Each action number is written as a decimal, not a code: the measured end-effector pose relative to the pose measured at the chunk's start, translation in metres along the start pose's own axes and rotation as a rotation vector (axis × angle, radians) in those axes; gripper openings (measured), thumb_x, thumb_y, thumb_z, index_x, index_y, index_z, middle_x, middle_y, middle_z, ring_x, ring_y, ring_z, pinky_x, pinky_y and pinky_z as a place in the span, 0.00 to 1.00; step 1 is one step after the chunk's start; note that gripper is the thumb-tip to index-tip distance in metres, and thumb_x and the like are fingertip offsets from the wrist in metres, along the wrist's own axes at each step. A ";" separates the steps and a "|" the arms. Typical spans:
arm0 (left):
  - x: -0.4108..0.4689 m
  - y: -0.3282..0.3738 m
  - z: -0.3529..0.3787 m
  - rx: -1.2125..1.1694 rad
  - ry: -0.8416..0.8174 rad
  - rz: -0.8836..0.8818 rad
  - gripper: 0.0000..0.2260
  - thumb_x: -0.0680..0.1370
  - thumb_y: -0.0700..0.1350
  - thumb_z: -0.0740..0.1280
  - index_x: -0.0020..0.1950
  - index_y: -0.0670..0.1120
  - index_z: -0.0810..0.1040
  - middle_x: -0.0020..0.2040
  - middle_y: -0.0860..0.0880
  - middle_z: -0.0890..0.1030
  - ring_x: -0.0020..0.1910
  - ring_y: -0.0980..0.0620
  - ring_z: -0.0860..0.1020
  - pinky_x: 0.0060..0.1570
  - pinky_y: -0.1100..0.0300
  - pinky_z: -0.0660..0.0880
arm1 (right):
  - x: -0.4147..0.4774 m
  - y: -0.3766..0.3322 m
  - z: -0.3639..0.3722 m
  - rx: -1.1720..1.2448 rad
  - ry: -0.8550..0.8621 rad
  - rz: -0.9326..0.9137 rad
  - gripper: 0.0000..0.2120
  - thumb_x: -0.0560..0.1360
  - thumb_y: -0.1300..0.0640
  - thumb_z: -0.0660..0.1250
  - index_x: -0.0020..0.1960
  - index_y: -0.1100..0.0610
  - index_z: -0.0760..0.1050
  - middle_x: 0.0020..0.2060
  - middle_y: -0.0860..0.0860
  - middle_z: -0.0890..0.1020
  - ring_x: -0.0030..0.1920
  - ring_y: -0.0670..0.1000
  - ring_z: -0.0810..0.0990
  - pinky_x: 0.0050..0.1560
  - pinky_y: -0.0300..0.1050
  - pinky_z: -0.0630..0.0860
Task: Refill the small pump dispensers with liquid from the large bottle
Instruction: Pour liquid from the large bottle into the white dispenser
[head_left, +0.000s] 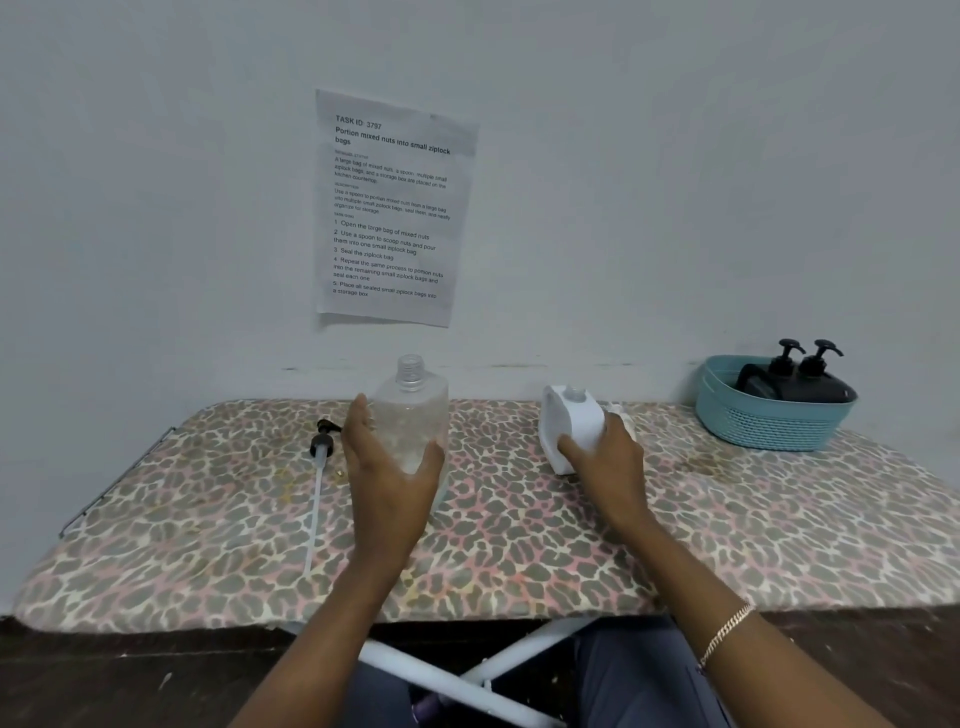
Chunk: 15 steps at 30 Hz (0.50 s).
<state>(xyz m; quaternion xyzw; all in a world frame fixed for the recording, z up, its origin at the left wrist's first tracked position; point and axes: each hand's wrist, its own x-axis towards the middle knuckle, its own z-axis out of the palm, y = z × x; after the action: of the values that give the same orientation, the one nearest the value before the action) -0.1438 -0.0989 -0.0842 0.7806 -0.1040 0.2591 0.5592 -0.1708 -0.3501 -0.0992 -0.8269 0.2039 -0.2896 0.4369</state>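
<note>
A clear small dispenser bottle (413, 410) stands upright on the leopard-print table (208, 519) with its neck uncapped. My left hand (387, 467) grips its lower body, thumb on the right side. The bottle's black pump head with its long white tube (318, 483) lies flat on the table to the left. A large white bottle (571, 421) with a handle stands to the right, its neck open. My right hand (608, 457) holds its lower right side, fingers curled round it.
A teal basket (769, 421) at the back right holds two dark pump dispensers (802, 374). A printed sheet (389, 208) is stuck on the wall behind. The table's white legs (467, 680) cross below its front edge.
</note>
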 end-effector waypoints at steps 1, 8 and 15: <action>-0.001 -0.001 0.001 -0.001 -0.014 -0.019 0.41 0.78 0.46 0.76 0.84 0.45 0.55 0.80 0.43 0.65 0.76 0.49 0.67 0.66 0.60 0.68 | -0.004 0.000 -0.001 0.012 -0.008 -0.007 0.30 0.75 0.49 0.76 0.73 0.55 0.71 0.62 0.51 0.80 0.56 0.52 0.78 0.45 0.41 0.74; -0.009 -0.011 0.006 -0.007 -0.026 -0.018 0.30 0.79 0.48 0.76 0.77 0.47 0.65 0.64 0.48 0.77 0.60 0.49 0.78 0.55 0.58 0.74 | -0.034 0.004 -0.015 0.100 -0.072 -0.042 0.28 0.75 0.48 0.76 0.72 0.51 0.73 0.60 0.48 0.82 0.54 0.48 0.82 0.43 0.36 0.79; -0.010 -0.017 0.009 0.027 -0.039 0.069 0.31 0.78 0.47 0.76 0.77 0.47 0.66 0.64 0.46 0.78 0.60 0.49 0.78 0.57 0.52 0.78 | -0.065 0.000 -0.024 0.191 -0.099 -0.084 0.25 0.75 0.49 0.78 0.69 0.46 0.74 0.57 0.40 0.82 0.52 0.37 0.81 0.40 0.31 0.79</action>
<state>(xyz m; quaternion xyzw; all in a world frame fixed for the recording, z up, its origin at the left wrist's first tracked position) -0.1423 -0.1026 -0.1056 0.7889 -0.1382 0.2645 0.5371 -0.2352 -0.3261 -0.1082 -0.8027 0.1188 -0.2844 0.5105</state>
